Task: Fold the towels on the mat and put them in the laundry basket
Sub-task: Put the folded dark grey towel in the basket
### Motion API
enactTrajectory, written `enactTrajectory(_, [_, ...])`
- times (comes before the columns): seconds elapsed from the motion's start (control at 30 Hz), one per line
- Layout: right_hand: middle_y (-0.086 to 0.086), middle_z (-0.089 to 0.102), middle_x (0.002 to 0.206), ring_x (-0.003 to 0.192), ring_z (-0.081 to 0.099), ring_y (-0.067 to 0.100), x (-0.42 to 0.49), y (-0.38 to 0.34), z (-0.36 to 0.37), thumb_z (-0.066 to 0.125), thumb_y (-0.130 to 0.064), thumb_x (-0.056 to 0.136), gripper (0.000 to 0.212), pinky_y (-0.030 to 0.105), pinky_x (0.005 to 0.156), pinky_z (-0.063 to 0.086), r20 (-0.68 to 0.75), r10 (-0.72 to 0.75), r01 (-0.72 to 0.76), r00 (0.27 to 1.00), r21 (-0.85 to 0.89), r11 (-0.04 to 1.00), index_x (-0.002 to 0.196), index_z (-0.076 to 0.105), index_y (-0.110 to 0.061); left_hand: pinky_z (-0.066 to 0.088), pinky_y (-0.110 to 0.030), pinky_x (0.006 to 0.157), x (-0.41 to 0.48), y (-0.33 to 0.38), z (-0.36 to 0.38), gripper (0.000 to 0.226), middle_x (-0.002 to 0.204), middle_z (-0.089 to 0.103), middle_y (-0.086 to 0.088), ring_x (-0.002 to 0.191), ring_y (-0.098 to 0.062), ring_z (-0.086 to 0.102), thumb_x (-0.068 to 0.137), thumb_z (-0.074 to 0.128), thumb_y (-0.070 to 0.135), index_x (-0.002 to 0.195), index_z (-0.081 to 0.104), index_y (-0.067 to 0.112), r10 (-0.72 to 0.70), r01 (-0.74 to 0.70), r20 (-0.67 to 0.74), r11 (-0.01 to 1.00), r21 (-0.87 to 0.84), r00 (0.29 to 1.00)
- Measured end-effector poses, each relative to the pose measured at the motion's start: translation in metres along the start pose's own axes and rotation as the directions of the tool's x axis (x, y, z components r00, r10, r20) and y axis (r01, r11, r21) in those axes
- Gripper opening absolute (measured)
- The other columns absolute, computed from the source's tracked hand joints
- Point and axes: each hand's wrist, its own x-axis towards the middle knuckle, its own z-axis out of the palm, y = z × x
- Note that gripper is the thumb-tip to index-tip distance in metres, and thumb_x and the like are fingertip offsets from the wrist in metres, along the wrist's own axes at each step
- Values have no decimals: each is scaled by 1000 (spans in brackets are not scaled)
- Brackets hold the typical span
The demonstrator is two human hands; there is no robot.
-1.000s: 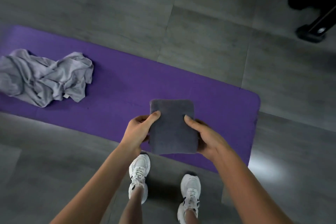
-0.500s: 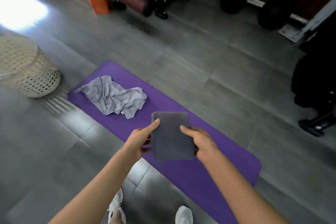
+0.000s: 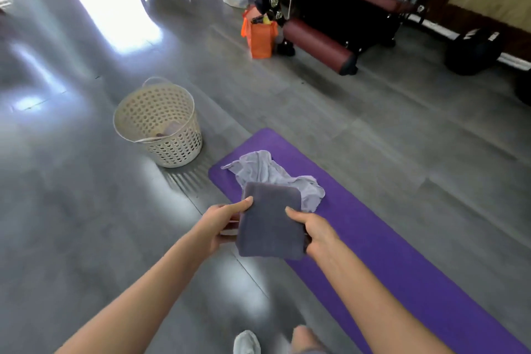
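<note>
A folded dark grey towel [image 3: 271,221] is held over the left edge of the purple yoga mat [image 3: 402,253]. The left hand [image 3: 222,224] grips its left side, thumb on top; the right hand [image 3: 314,231] grips its right side likewise. A crumpled light grey towel [image 3: 267,169] lies on the mat at 12 o'clock from it. The cream laundry basket [image 3: 175,149] stands on the floor at 10 o'clock, well apart.

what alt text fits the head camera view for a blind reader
The left hand and right hand hold a folded dark grey towel above the edge of a purple exercise mat, where a crumpled light grey towel lies. A cream perforated plastic laundry basket stands on the grey floor beyond, to the left.
</note>
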Motion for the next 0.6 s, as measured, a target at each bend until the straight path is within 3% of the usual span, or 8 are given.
enactTrajectory(0.13, [10, 72, 87, 79, 67, 26, 39, -19, 84, 73, -11, 79, 15, 35, 71, 56, 9, -9, 9, 1000, -5, 1000, 92, 69, -5, 50, -30, 66, 39, 44, -72, 31, 76, 65, -5, 72, -21, 61, 77, 72, 38, 89, 66, 10, -5, 5, -30, 1000, -24, 1000])
enactTrajectory(0.27, [11, 73, 91, 83, 69, 28, 93, -54, 156, 76, -15, 77, 22, 35, 66, 55, 4, -21, 21, 1000, 16, 1000, 96, 69, -4, 51, -31, 68, 95, 95, -127, 38, 83, 66, -8, 75, -22, 62, 76, 74, 39, 96, 67, 7, 5, -7, -50, 999, -41, 999])
enactTrajectory(0.37, [12, 73, 97, 91, 69, 30, 141, -89, 214, 76, -18, 77, 30, 38, 72, 56, 43, -9, 9, 999, 10, 1000, 102, 69, -4, 51, -28, 63, 141, 140, -169, 30, 82, 69, -8, 73, -21, 64, 78, 73, 36, 90, 67, 9, 25, -32, -91, 996, -80, 996])
enactTrajectory(0.47, [15, 72, 101, 96, 67, 32, 192, -122, 272, 74, -17, 78, 35, 43, 80, 56, 66, 22, -21, 998, -18, 1000, 107, 66, 0, 44, -26, 67, 188, 181, -217, 26, 86, 68, -9, 77, -22, 60, 77, 74, 35, 88, 68, 13, 42, -54, -149, 996, -73, 988])
enactTrajectory(0.6, [13, 73, 90, 75, 69, 25, 252, -153, 351, 70, -12, 81, 30, 28, 56, 55, 116, 33, -28, 993, -45, 999, 105, 62, 4, 34, -26, 64, 246, 230, -285, 28, 86, 61, -11, 81, -21, 50, 75, 76, 35, 85, 70, 9, 1, -14, -169, 997, -77, 986])
